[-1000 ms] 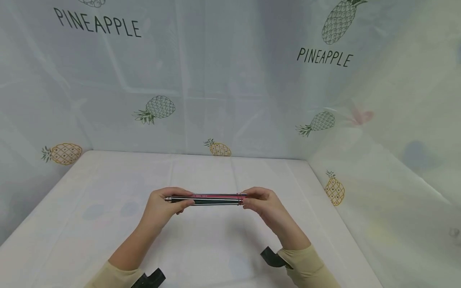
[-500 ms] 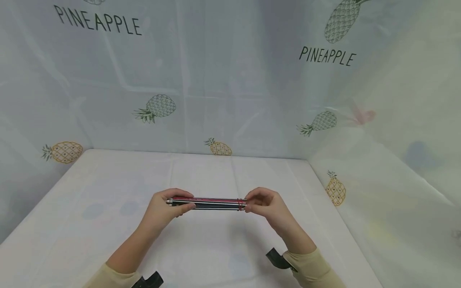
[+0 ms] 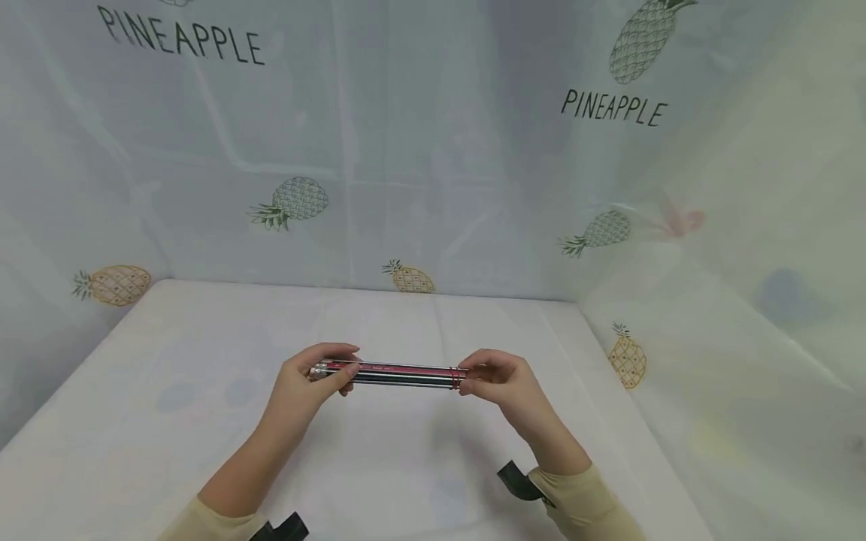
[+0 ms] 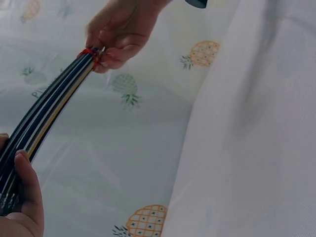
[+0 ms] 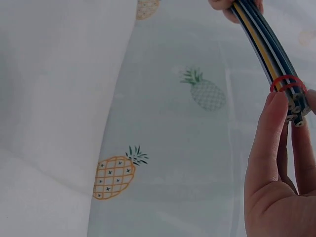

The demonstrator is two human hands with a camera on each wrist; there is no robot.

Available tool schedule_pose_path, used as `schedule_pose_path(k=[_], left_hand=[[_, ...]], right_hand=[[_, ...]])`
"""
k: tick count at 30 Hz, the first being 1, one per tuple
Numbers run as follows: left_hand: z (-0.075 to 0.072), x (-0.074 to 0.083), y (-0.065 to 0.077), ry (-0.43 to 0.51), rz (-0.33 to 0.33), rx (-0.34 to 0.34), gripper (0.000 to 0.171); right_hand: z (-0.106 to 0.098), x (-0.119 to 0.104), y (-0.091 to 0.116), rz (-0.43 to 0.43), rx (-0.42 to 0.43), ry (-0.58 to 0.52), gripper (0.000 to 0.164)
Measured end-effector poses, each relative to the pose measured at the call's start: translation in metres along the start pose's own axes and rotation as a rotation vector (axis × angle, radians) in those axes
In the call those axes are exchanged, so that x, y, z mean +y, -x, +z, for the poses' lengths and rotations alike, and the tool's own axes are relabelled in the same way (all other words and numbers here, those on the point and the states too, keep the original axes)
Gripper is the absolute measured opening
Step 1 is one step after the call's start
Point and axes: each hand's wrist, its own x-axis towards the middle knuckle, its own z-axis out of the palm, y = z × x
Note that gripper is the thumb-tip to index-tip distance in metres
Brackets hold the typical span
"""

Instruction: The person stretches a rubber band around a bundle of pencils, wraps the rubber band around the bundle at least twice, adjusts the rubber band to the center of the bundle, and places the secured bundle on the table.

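A bundle of striped pencils (image 3: 406, 375), dark with red, white and yellow stripes, is held level above the table. My left hand (image 3: 304, 385) grips its left end, thumb across the near side, where silvery tips show. At the other end a red rubber band (image 5: 287, 79) is wrapped round the pencils. There my right hand (image 3: 502, 380) pinches the bundle between thumb and fingers, right beside the band. The right wrist view shows the pencil ends (image 5: 297, 109) poking out past the band among the right fingers. Part of the left end is hidden by my left hand.
Under the hands lies a table with a white cover (image 3: 392, 466). A hanging sheet (image 3: 419, 135) printed with pineapples stands behind it and along the right side. Dark straps (image 3: 521, 481) sit at both sleeves.
Both hands keep hold of the pencils. The bundle has rolled slightly and its left end has risen a little. The left thumb has shifted up and left along the pencils.
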Motion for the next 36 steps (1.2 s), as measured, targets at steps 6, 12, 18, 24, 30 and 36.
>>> schedule_pose_path(k=[6,12,18,24,30,36], left_hand=[[0.001,0.004,-0.004,-0.038,-0.020,-0.027,0.035],[0.003,0.002,-0.009,-0.097,-0.010,-0.076,0.036],[0.004,0.003,-0.012,-0.084,-0.058,-0.100,0.040],[0.006,0.005,-0.012,-0.016,-0.092,-0.086,0.040],[0.016,0.005,-0.012,0.024,-0.061,-0.095,0.034],[0.021,0.002,-0.011,0.073,-0.040,-0.101,0.031]], right_hand=[[0.001,0.000,-0.001,0.008,0.018,-0.024,0.020],[-0.001,0.002,0.000,0.030,0.056,-0.008,0.023],[-0.001,0.001,-0.001,0.060,0.089,0.020,0.027],[0.000,0.000,-0.003,0.058,0.107,0.029,0.027],[0.007,0.000,-0.009,0.077,0.093,0.080,0.022],[0.016,0.002,-0.015,0.106,0.079,0.127,0.025]])
